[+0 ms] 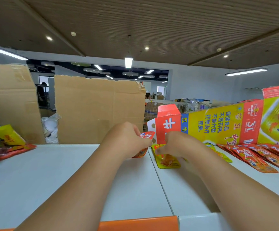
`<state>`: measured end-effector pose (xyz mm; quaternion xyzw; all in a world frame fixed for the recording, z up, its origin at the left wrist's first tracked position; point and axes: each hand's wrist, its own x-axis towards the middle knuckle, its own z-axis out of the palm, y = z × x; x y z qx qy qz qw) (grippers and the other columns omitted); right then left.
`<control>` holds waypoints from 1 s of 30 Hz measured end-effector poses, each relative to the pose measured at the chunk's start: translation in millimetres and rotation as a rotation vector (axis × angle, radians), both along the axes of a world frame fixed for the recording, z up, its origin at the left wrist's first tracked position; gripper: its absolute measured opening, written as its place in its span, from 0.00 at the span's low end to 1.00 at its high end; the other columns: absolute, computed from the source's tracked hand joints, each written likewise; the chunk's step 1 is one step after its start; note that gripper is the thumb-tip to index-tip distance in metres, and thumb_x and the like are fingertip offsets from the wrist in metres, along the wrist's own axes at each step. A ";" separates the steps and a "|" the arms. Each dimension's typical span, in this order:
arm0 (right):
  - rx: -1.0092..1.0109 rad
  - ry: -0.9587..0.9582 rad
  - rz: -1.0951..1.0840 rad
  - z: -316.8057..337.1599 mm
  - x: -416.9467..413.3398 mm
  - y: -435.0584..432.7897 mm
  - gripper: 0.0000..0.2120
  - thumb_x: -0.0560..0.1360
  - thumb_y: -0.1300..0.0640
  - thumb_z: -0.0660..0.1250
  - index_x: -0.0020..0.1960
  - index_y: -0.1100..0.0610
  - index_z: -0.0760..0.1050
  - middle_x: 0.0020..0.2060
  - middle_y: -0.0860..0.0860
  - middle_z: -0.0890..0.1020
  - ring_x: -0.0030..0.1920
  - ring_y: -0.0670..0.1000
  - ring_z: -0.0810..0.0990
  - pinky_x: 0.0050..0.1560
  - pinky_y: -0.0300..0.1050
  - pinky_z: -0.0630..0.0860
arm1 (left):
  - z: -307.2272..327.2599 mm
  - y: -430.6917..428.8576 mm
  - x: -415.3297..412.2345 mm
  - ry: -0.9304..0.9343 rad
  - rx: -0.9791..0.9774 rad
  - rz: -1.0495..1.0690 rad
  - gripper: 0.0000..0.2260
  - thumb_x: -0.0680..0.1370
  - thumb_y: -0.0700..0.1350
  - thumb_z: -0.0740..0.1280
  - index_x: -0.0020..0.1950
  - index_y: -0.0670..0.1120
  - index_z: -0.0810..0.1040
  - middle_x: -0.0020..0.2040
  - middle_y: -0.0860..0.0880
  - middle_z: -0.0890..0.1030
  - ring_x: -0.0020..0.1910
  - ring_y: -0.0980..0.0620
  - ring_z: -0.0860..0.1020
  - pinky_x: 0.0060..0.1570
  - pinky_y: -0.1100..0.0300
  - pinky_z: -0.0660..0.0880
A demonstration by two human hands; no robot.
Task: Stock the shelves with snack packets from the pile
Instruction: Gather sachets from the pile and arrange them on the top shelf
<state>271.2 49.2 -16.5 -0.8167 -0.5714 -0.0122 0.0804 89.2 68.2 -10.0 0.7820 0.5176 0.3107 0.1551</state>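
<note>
Red snack packet [146,137], largely hidden by the left hand [127,140] that pinches it upright at the middle seam of the white shelf [69,172]. Just beside it the yellow snack packet [168,161] lies flat, its top edge pinched under the right hand [175,144]. Two cardboard sheets [98,110] and one Red Bull carton [227,124] stand behind, while the overlapping row of red packets [255,157] at right and the mixed pile [0,144] at left are cut off and uncountable. The yellow packet is glossy and pictures reddish food.
</note>
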 end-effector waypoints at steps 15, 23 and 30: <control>0.398 0.254 0.430 7.6 -3.4 -2.8 0.12 0.78 0.59 0.58 0.44 0.49 0.79 0.38 0.49 0.82 0.37 0.53 0.79 0.34 0.45 0.72 | -0.8 6.5 0.3 -0.197 0.167 0.013 0.19 0.73 0.57 0.74 0.62 0.54 0.82 0.54 0.55 0.84 0.50 0.52 0.81 0.49 0.56 0.79; 0.339 0.283 0.396 4.1 0.9 -5.9 0.07 0.72 0.43 0.72 0.44 0.42 0.75 0.35 0.41 0.80 0.35 0.40 0.77 0.33 0.38 0.68 | -8.9 6.3 9.9 -0.032 0.162 -0.233 0.09 0.76 0.43 0.64 0.45 0.54 0.84 0.44 0.44 0.83 0.34 0.52 0.71 0.38 0.49 0.76; 0.366 0.323 0.436 6.7 2.5 -5.2 0.10 0.71 0.44 0.73 0.51 0.42 0.78 0.40 0.41 0.83 0.41 0.41 0.81 0.39 0.40 0.75 | -8.8 12.9 8.0 -0.099 0.140 -0.273 0.15 0.78 0.46 0.67 0.62 0.58 0.83 0.42 0.58 0.82 0.37 0.61 0.77 0.34 0.64 0.68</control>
